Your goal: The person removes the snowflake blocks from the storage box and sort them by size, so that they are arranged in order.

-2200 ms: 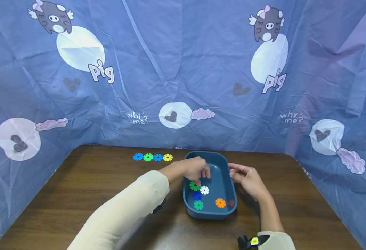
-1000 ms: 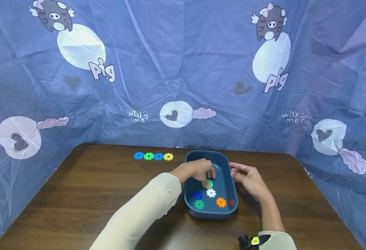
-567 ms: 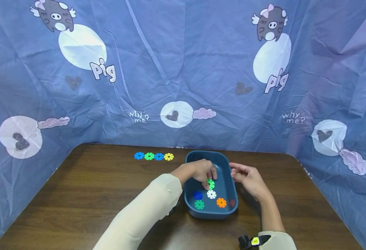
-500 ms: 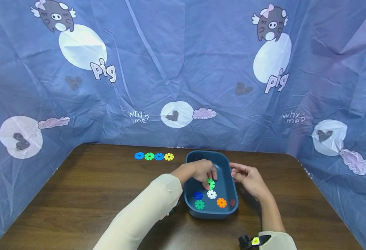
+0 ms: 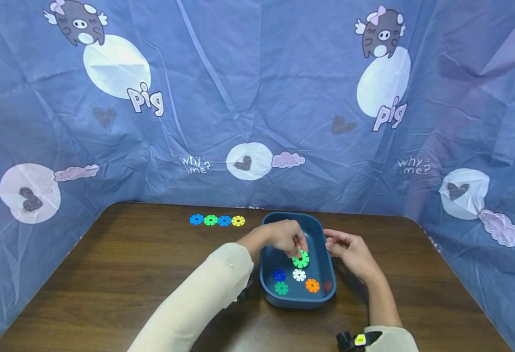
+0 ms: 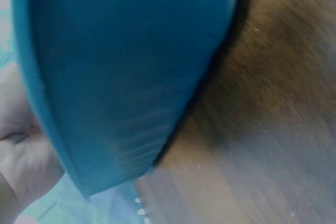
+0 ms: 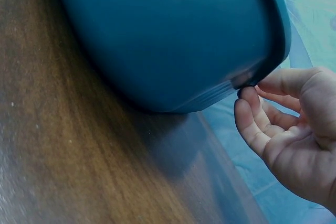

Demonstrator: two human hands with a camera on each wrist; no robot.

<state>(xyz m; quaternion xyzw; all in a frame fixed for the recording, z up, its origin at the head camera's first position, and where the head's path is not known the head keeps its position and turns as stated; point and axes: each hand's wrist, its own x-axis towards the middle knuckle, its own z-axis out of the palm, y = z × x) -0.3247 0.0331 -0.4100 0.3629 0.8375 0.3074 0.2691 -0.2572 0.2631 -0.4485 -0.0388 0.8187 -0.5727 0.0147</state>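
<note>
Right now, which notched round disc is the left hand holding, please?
The bright green disc inside the blue rectangular box; the left hand pinches it and no other.

"What's lost of the green disc (image 5: pixel 301 259)?"

"Its upper edge, under the left hand's (image 5: pixel 287 237) fingertips in the head view. The tub (image 5: pixel 299 303) hides it altogether in the right wrist view."

"And that hand?"

"In the left wrist view the tub covers its fingers, the picture's left edge crops it, and the table (image 6: pixel 278 129) is blurred."

"The right hand (image 7: pixel 299 140)?"

"Cut by its wrist view's right edge."

"Sleeves?"

"The left sleeve (image 5: pixel 200 298) and right sleeve (image 5: pixel 391 339) both run off the head view's bottom."
</note>
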